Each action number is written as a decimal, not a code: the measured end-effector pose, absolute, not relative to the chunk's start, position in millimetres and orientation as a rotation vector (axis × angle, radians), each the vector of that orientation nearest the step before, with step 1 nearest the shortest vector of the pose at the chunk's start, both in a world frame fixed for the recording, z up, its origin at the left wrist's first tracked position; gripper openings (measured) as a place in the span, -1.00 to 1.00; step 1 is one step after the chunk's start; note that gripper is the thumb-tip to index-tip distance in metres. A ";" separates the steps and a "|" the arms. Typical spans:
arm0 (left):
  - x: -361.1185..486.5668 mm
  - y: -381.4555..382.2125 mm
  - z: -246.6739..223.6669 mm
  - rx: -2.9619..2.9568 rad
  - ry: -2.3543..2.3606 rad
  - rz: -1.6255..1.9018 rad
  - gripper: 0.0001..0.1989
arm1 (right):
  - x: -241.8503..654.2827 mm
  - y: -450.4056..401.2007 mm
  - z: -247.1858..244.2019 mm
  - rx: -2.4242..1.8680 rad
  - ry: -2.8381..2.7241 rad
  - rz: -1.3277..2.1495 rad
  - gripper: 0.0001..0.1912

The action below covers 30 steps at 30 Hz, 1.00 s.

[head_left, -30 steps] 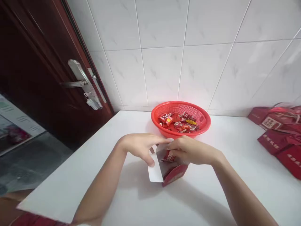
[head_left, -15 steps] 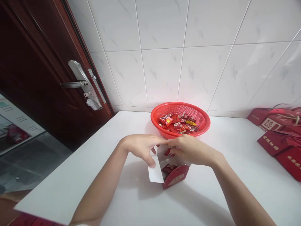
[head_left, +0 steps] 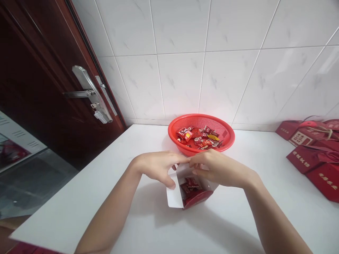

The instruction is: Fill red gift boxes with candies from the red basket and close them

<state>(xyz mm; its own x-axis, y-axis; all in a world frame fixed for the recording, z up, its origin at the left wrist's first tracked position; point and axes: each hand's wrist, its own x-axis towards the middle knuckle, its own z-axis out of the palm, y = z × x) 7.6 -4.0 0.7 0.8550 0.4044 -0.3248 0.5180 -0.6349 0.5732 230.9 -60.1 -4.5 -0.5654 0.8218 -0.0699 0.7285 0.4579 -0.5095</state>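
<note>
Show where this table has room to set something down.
Bare table: between the basket and red boxes; between left forearm and right forearm, before the open box; left of the left forearm. Crowded: around the box, by left hand, right hand and basket.

Shiny plastic, smooth card

The bowl (head_left: 197,121) in the middle is shiny red plastic, with tiny holes in its sides. The sweets (head_left: 205,141) look slick and crinkly. The box (head_left: 199,200) near it is thin, smooth card. The packs (head_left: 315,165) on the right look like card too. The table (head_left: 148,220) is smooth. The far tiles (head_left: 182,81) are glossy. The door (head_left: 34,46) on the left looks like polished wood, its handle (head_left: 76,94) shiny metal.
</note>
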 end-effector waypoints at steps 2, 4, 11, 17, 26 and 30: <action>7.2 -7.9 3.5 2.378 0.667 -0.195 -0.25 | 238.5 -62.7 -0.6 -1.352 -2.466 0.718 -0.86; 6.1 -10.7 4.9 2.399 0.680 -0.175 -0.16 | 245.6 -65.1 1.8 -1.387 -2.420 0.671 -0.90; 3.8 -11.5 4.2 2.389 0.618 -0.112 -0.09 | 251.0 -69.3 2.6 -1.660 -2.406 0.591 -0.96; 1.2 -8.9 4.0 2.391 0.636 -0.132 -0.12 | 252.4 -64.3 2.0 -1.752 -2.425 0.574 -0.89; 0.4 -4.3 0.7 2.371 0.814 -0.237 -0.06 | 261.6 -53.4 -8.6 -1.931 -2.343 0.733 -0.87; 0.2 -1.3 -3.1 2.336 0.802 -0.232 -0.02 | 270.3 -46.1 -4.8 -1.764 -2.328 0.780 -0.86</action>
